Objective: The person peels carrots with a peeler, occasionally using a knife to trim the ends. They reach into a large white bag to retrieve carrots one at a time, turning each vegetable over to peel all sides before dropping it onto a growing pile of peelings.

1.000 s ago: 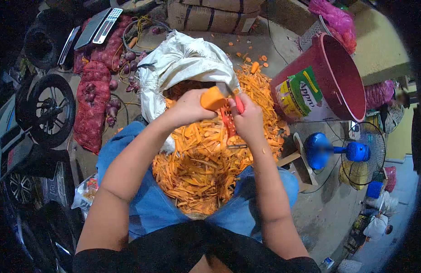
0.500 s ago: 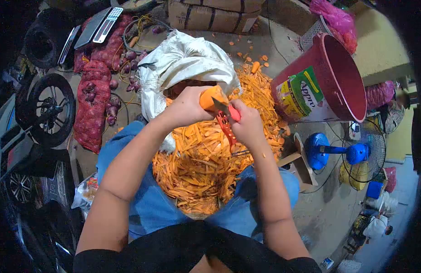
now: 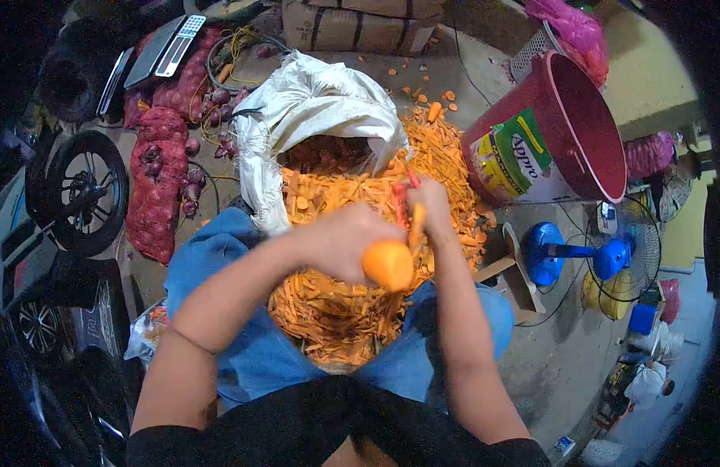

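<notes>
My left hand [image 3: 340, 240] is wrapped round a thick carrot [image 3: 388, 265], its blunt orange end pointing toward me. Just right of it, my right hand [image 3: 431, 208] is closed on a red peeler [image 3: 399, 204], blurred by motion. An orange strip [image 3: 417, 222] hangs by the right fingers. No knife blade can be made out now. Below both hands, a heap of carrot peelings [image 3: 336, 300] lies between my knees. Behind it a white woven sack [image 3: 329, 97] gapes open, with orange pieces at its mouth.
A large maroon bucket [image 3: 558, 132] leans at the right, near a blue fan [image 3: 545, 253] and a cardboard box [image 3: 519, 284]. Red net bags of onions [image 3: 154, 183] and a motorcycle wheel [image 3: 87, 191] are at the left. A taped carton [image 3: 360, 27] stands behind.
My left hand has brought the carrot down toward me and turned its end my way. My right hand has shifted slightly; the knife blade seen before is no longer visible.
</notes>
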Available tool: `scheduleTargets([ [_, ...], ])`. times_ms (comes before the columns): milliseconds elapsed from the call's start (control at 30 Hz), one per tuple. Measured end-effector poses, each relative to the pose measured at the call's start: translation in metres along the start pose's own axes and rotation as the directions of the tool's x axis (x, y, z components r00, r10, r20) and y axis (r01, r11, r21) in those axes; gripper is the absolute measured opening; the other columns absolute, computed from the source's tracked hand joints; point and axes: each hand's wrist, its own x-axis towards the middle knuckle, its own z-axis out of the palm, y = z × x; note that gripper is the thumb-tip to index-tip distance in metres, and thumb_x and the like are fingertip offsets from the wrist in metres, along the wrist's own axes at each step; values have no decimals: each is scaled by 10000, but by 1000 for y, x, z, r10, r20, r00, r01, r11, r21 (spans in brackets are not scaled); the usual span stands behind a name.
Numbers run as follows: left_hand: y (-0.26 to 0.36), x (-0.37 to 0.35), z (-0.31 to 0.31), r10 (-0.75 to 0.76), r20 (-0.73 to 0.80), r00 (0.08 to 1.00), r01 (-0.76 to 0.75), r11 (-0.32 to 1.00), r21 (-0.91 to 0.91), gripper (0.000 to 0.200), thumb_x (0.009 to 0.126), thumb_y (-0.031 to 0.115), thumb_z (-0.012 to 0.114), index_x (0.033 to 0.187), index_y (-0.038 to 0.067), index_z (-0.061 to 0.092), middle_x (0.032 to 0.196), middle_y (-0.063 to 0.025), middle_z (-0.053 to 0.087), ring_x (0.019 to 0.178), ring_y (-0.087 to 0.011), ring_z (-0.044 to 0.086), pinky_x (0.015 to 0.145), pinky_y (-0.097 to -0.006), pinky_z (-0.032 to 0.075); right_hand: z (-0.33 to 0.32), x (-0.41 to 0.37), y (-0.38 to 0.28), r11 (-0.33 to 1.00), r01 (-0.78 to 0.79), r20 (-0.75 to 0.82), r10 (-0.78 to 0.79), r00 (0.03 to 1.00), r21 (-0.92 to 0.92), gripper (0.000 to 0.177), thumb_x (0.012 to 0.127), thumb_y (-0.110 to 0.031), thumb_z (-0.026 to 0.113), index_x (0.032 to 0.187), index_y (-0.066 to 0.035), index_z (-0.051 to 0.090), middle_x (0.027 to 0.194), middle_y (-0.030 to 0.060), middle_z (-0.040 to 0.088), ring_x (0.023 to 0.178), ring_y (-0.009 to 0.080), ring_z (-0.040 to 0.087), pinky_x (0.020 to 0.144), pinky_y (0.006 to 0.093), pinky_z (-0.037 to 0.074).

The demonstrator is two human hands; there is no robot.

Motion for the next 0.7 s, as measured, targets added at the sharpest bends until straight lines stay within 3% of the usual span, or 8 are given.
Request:
scheduleTargets([
  [133, -6, -2, 9, -24, 4, 1000, 24, 975, -221, 300, 505, 159, 648, 748, 71, 496, 655, -113, 539, 649, -274, 540, 585, -329, 427, 27, 5, 16, 933, -36, 102, 77, 992, -359, 260, 657, -261, 518, 664, -7, 570, 657, 217, 529, 644, 353, 521, 562, 402, 411],
  [200, -7, -2, 1, -67, -33, 997, 55, 956, -289, 302, 515, 152, 643, 765, 67, 498, 679, -117, 546, 662, -269, 544, 590, -323, 429, 24, -6, 3, 972, 98, 153, -65, 986, -214, 256, 675, -255, 490, 647, -14, 572, 671, 207, 538, 662, 336, 531, 575, 390, 412],
  [267, -9, -2, 1, -78, -18, 997, 69, 949, -307, 293, 528, 134, 631, 779, 60, 499, 706, -121, 552, 670, -265, 547, 595, -316, 431, 10, -5, -11, 986, -39, 99, 55, 994, -162, 232, 682, -236, 476, 694, -26, 573, 677, 194, 545, 666, 336, 528, 578, 387, 409],
  [367, -19, -6, 8, -176, 10, 984, 173, 958, -229, 282, 569, 185, 640, 778, 58, 499, 673, -119, 549, 639, -263, 547, 577, -328, 425, -16, 0, -15, 1000, 5, -101, -2, 995, 31, 183, 691, -100, 429, 761, -31, 583, 647, 87, 571, 551, 147, 515, 522, 257, 401],
  [467, -42, -11, 30, -367, 71, 927, 359, 927, 107, 285, 603, 202, 606, 829, 63, 504, 695, -129, 556, 662, -269, 549, 584, -358, 430, -54, -7, -29, 969, 59, -257, 5, 966, 240, 121, 742, -108, 447, 736, -19, 528, 587, -12, 481, 534, 79, 440, 485, 229, 361],
  [500, -56, -12, 43, -517, 194, 834, 438, 833, 337, 283, 616, 218, 594, 855, 82, 528, 729, -121, 561, 690, -269, 548, 599, -354, 430, -70, -10, -29, 993, 84, -422, -42, 906, 81, 154, 766, -158, 470, 693, -27, 502, 559, -30, 426, 514, 56, 385, 460, 216, 324],
  [533, -69, -13, 56, -666, 266, 697, 452, 695, 559, 286, 629, 235, 582, 881, 102, 552, 763, -113, 567, 718, -270, 547, 614, -351, 431, -84, -13, -28, 956, 191, -498, -57, 865, 222, 206, 762, -192, 475, 758, 8, 522, 567, 30, 478, 546, 83, 422, 494, 263, 361],
  [700, -102, -1, 100, -693, 565, 448, 268, 707, 655, 253, 630, 220, 592, 859, 111, 585, 828, -77, 576, 764, -231, 553, 616, -353, 433, -150, -40, -8, 721, 374, -583, 51, 811, 584, 189, 762, -188, 486, 830, -15, 516, 663, -12, 468, 579, 80, 440, 524, 215, 367],
])
